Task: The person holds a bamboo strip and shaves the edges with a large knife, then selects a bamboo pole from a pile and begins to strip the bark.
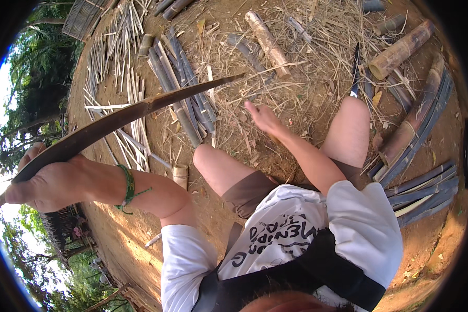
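Note:
My left hand (44, 183) is raised at the left and grips one end of a long, dark, curved bamboo strip (125, 115). The strip arcs up and to the right, and its thin tip ends above a bundle of grey split bamboo slats (184, 86). A green cord bracelet (127, 187) circles that wrist. My right hand (262, 117) reaches forward between my bare knees, fingers apart, and hovers over dry straw and shavings (296, 78) on the dirt, with nothing in it.
Round bamboo sections lie ahead (268, 44) and at the upper right (400, 49). A dark-bladed knife (355, 73) rests in the straw by my right knee. Pale thin strips (106, 67) cover the ground at the left. Dark split slats (424, 190) are stacked at the right.

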Motion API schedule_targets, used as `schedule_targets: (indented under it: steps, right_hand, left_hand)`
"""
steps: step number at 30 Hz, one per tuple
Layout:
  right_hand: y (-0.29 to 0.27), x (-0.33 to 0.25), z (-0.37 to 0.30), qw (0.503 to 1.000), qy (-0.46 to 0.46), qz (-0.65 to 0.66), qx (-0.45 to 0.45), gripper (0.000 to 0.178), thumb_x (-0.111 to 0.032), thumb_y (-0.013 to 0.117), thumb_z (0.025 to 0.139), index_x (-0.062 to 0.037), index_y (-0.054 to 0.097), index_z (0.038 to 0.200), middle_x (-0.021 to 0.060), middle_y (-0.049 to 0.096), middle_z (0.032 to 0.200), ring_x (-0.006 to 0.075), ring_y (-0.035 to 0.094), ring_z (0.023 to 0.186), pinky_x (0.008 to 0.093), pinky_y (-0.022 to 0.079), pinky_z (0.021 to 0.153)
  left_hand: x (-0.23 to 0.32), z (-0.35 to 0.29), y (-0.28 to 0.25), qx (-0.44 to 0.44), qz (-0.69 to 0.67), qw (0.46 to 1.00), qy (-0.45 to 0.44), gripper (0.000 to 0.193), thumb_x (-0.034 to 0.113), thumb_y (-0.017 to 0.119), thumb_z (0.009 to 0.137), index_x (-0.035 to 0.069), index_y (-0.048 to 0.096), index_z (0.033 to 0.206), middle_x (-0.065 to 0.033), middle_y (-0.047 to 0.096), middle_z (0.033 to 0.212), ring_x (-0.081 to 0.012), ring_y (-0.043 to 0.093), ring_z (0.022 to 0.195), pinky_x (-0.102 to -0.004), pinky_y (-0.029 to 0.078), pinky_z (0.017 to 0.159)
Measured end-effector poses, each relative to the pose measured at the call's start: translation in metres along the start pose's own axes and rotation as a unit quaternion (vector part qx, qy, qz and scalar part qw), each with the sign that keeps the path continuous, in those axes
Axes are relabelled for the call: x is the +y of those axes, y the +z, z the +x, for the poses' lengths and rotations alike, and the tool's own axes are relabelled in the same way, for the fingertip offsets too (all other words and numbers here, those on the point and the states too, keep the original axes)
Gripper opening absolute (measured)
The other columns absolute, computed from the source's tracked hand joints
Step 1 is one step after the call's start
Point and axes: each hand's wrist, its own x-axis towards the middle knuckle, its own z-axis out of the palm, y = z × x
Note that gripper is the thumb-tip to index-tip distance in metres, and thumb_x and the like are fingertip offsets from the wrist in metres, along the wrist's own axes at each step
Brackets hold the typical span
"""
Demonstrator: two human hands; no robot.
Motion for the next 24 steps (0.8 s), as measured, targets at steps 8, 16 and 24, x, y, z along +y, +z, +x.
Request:
schedule_targets:
  steps: [8,16,24]
  right_hand:
    - [0.006,-0.063,-0.011,0.976,-0.141,-0.153,-0.059,0.067,-0.070,0.033,0.097,-0.0134,0.048,0.064,-0.0078,0.032,0.052,0.0082,0.025,0.042,0.0288,0.026,0.041]
    - [-0.031,0.029,0.067,0.981,0.128,-0.145,0.032,0.072,-0.074,0.033,0.095,-0.0121,0.043,0.059,-0.0023,0.042,0.055,0.0128,0.041,0.045,0.0388,0.046,0.055]
    - [-0.031,0.075,0.093,0.968,0.135,-0.198,0.070,0.079,-0.072,0.033,0.095,0.0012,0.064,0.096,0.0132,0.062,0.074,0.0210,0.060,0.066,0.0422,0.050,0.071]
  left_hand:
    - [-0.040,0.013,-0.003,-0.016,-0.046,0.999,-0.024,0.069,0.063,0.045,0.097,-0.004,0.047,0.079,-0.0154,0.052,0.064,-0.0237,0.057,0.054,-0.0310,0.052,0.048]
    - [-0.045,0.019,0.015,-0.031,-0.060,0.997,-0.038,0.068,0.060,0.044,0.098,-0.006,0.045,0.083,-0.0170,0.053,0.069,-0.0245,0.057,0.055,-0.0314,0.051,0.046]
    - [-0.059,0.025,0.034,-0.030,-0.020,0.997,-0.072,0.051,0.039,0.037,0.105,-0.004,0.046,0.080,-0.0161,0.052,0.072,-0.0250,0.057,0.056,-0.0347,0.052,0.046]
